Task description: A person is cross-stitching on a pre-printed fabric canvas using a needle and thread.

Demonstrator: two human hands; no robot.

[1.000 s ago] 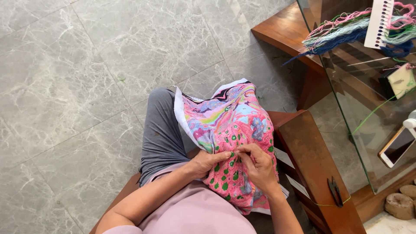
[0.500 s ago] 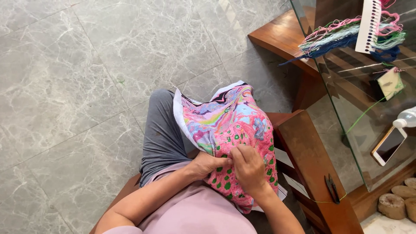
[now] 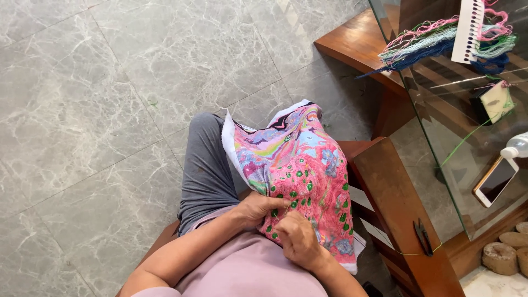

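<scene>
Person's sitting down with a big colourful needlework cloth (image 3: 300, 165) draped over their lap, mostly pink with green leaf shapes and some blue and purple patches. The left hand (image 3: 258, 208) is curled around the near edge of the cloth, fingers closed on the fabric and holding it steady. The right hand (image 3: 297, 239) sits on top of the cloth just beside the left one, fingertips pinched tight together against the pink part. It looks like it's pinching something thin, but it's too small to make out, so I can't tell what's in there beyond the cloth itself.

Off to the right there's a wooden armrest (image 3: 393, 203) with small black scissors (image 3: 423, 236) lying on it. Beyond that is a glass table (image 3: 440, 115) with a bundle of coloured threads (image 3: 434, 47) and a phone (image 3: 495, 180) on it.
</scene>
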